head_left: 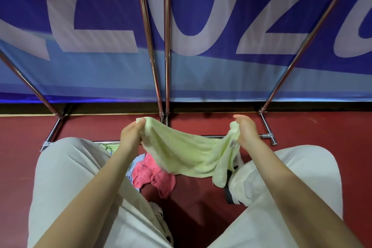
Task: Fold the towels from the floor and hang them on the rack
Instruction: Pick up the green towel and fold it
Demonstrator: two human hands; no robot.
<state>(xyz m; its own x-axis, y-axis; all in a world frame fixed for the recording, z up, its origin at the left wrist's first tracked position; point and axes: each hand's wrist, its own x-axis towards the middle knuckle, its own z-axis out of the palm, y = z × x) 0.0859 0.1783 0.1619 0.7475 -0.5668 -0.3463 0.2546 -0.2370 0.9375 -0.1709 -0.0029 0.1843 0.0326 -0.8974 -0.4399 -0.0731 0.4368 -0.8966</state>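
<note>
The person crouches and holds a pale green towel (187, 155) stretched between both hands, above the red floor (201, 193). The left hand (131, 133) pinches the far left corner, with fingers curled round the cloth. The right hand (244, 130) grips the right edge, where the cloth is bunched. The middle of the towel sags down, and a loose flap hangs at the right, near the right knee.

In my judgement, the step in hand is the opening and straightening of this towel before the fold. The next move calls for a cleaner hold on the right side, because the corner there is not free, and then for bringing the two hands together to make an even fold.

Under the towel, on the floor between the knees, lies a pink towel (153, 175), with a light blue cloth (134, 164) touching it on the left. These wait for their turn.

The rack (166, 46) stands just beyond the hands, with its chrome bars rising far and its base bar close to the right hand. Between the knees the room is narrow; upward and toward the bars it is open.
</note>
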